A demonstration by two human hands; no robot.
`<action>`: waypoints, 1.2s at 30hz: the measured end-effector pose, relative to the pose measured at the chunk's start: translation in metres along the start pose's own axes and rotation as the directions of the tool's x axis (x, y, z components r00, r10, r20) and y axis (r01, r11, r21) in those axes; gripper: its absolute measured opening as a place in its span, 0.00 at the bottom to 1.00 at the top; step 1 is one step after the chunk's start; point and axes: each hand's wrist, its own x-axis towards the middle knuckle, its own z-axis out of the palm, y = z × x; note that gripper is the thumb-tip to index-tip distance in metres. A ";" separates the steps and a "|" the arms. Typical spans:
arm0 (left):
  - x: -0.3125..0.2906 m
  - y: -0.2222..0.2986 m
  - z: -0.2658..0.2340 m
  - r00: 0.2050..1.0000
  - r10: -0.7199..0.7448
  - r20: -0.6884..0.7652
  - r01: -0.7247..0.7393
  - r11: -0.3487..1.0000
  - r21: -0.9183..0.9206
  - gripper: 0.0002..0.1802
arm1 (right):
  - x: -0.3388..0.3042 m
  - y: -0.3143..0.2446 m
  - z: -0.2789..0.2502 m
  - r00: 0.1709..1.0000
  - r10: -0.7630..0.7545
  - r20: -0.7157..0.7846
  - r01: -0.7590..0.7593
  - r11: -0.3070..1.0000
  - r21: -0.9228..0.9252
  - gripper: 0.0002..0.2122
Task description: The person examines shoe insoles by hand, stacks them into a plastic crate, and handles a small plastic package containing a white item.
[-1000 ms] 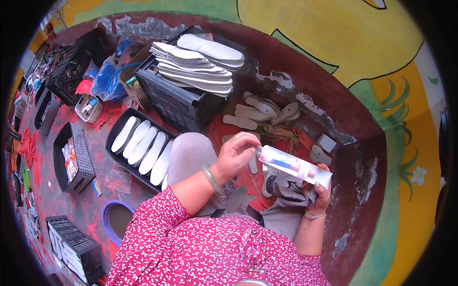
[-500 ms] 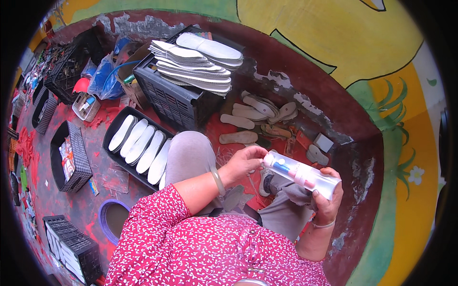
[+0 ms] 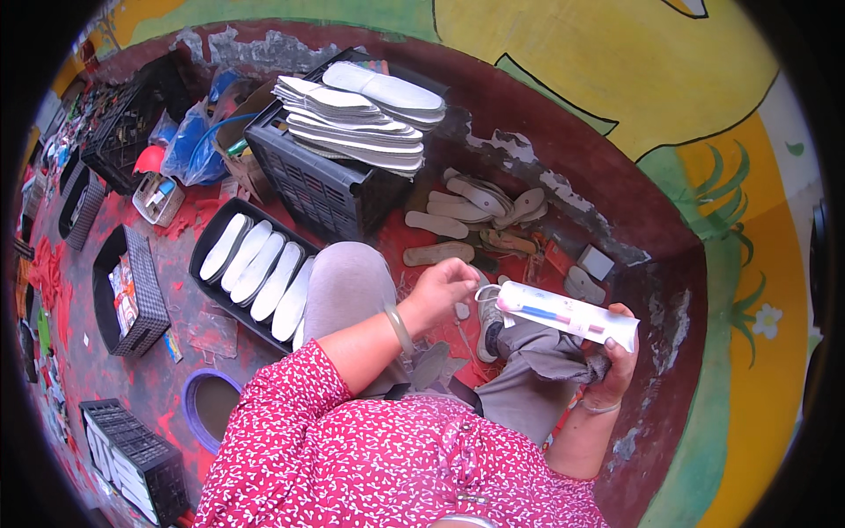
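My right hand [image 3: 619,359] grips the right end of a long, white, tube-like plastic packet [image 3: 568,314] with blue and pink showing along its side. A thin white cord loop [image 3: 484,295] sticks out from its left end. My left hand [image 3: 443,295] is just left of that end, apart from the packet, thumb and fingers pinched together near the loop. Whether the fingertips hold a bit of cord is too small to tell. Both hands are above my lap, over the grey trousers [image 3: 537,348].
Ahead, a black crate [image 3: 308,180] bears stacks of white insoles [image 3: 352,123]. Left of my knee, a black tray [image 3: 211,290] holds a row of insoles. More insoles [image 3: 475,202] lie loose by the dark red wall [image 3: 678,299]. Baskets and a purple-rimmed bucket [image 3: 189,414] stand at left.
My left hand has drawn back left from the packet's end, and the cord loop now shows. The packet has shifted slightly right and turned in my right hand.
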 end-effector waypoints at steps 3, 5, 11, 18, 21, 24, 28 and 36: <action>0.000 0.007 -0.001 0.996 -0.086 -0.007 0.085 0.988 -0.127 0.06 | 0.000 0.002 -0.004 1.000 -0.001 -0.020 0.002 0.998 0.060 0.24; -0.002 0.013 0.008 0.996 0.057 0.066 -0.052 0.996 -0.078 0.08 | 0.001 0.007 -0.008 1.000 0.011 -0.026 -0.009 0.995 0.097 0.24; -0.004 0.004 0.012 0.968 0.191 0.164 -0.217 0.963 0.159 0.13 | 0.003 0.012 -0.002 0.998 0.054 -0.029 -0.048 0.985 0.164 0.24; -0.002 0.012 0.008 0.980 -0.020 0.196 0.002 0.996 0.090 0.11 | 0.002 0.011 -0.002 0.998 0.068 -0.001 -0.067 0.984 0.166 0.24; -0.002 0.010 0.007 0.974 -0.121 0.189 0.115 0.992 0.042 0.08 | 0.001 0.010 0.003 0.997 0.078 0.025 -0.080 0.990 0.112 0.25; -0.001 -0.002 0.003 0.975 -0.126 0.186 0.124 0.992 0.017 0.03 | 0.001 0.013 0.002 0.996 0.080 0.038 -0.083 0.995 0.062 0.25; 0.001 -0.008 0.001 0.978 0.035 0.205 -0.045 0.998 0.043 0.03 | 0.002 0.014 0.001 0.996 0.084 0.042 -0.087 0.994 0.071 0.24; -0.004 0.024 -0.002 0.981 -0.051 0.186 0.075 0.989 -0.125 0.02 | 0.003 0.020 -0.016 0.993 0.114 -0.021 -0.108 0.974 0.199 0.24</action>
